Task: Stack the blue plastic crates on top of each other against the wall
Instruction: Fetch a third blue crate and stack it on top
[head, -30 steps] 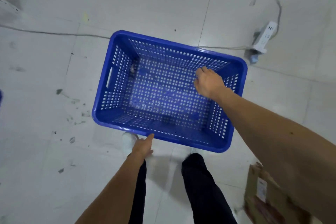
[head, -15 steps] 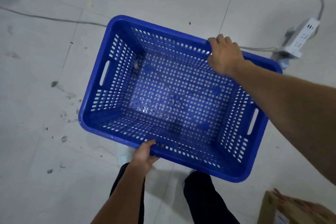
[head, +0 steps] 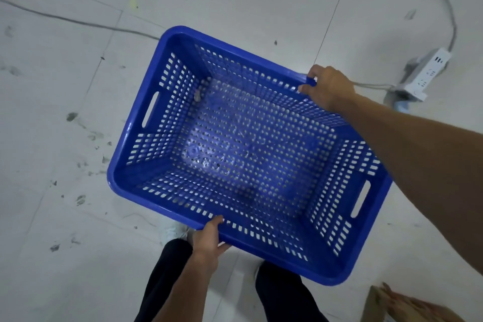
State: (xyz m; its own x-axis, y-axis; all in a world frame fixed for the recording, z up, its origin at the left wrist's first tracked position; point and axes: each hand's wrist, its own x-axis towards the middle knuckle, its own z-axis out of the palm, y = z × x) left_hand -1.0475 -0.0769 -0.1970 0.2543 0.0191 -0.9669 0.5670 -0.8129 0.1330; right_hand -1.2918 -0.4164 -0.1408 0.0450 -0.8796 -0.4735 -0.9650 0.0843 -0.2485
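Head view: left hand [head: 209, 239] clamps near rim of blue crate [head: 167, 123]; right hand [head: 328, 87] clamps far rim.

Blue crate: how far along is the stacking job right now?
Done: the blue crate is gripped, left hand on the near rim, right hand on the far rim. In hand: it appears lifted and is empty, held above the tiled floor. Left: carrying it to the wall and stacking it; no wall, stack or second crate is in view.
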